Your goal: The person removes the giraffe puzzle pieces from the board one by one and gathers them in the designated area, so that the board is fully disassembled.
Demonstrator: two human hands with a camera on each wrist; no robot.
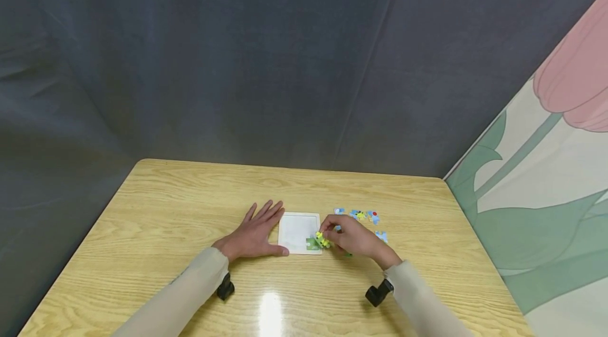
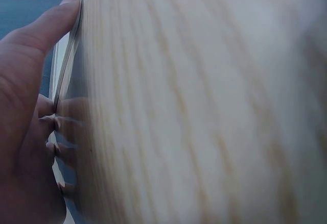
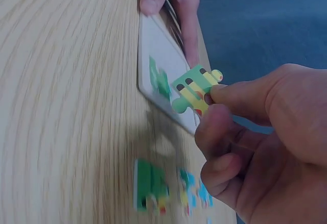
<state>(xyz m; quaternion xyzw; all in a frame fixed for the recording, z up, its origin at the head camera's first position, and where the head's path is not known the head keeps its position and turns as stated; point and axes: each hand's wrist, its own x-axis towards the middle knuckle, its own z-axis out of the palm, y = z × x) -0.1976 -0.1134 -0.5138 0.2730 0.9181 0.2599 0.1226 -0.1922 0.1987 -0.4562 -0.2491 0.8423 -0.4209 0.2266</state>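
Observation:
Between thumb and fingers, my right hand (image 1: 350,235) pinches a green and yellow jigsaw puzzle piece (image 3: 195,89), tilted above the lower right part of a white square puzzle tray (image 1: 293,226). A green puzzle piece (image 1: 312,243) lies in that tray near its lower right corner. My left hand (image 1: 254,234) lies spread at the tray's left side, its thumb touching the lower left corner and its fingers stretched along the left edge. In the left wrist view, the thumb (image 2: 48,27) rests against the tray's edge.
Several loose puzzle pieces, among them one with a red spot (image 1: 374,215) and a blue one (image 1: 381,236), lie right of the tray. Another green piece (image 3: 148,183) sits beside my right hand. A dark curtain (image 1: 237,63) hangs behind the wooden table (image 1: 190,184).

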